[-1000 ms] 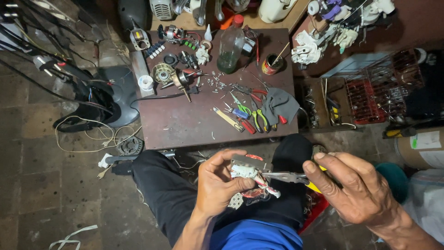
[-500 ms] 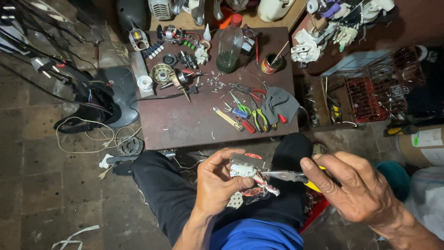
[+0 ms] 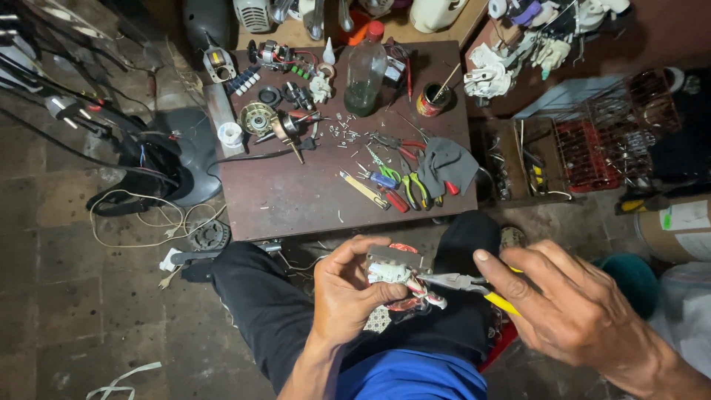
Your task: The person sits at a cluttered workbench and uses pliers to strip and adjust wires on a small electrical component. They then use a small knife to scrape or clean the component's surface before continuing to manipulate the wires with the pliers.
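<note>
My left hand grips a small motor stator, a grey metal block with reddish copper windings and white and red wires. My right hand holds yellow-handled needle-nose pliers, whose tips meet the wires at the stator's lower right side. Both hands hover over my lap, above dark trousers and a blue shirt, in front of the low brown table.
The table carries pliers and screwdrivers, a grey cloth, a glass bottle, a tin can, loose screws and motor parts. A black fan base with cables lies left; a red wire basket stands right.
My hands stay almost where they were. The right hand with the pliers has shifted slightly at the stator's wires; the stator has tilted a little.
</note>
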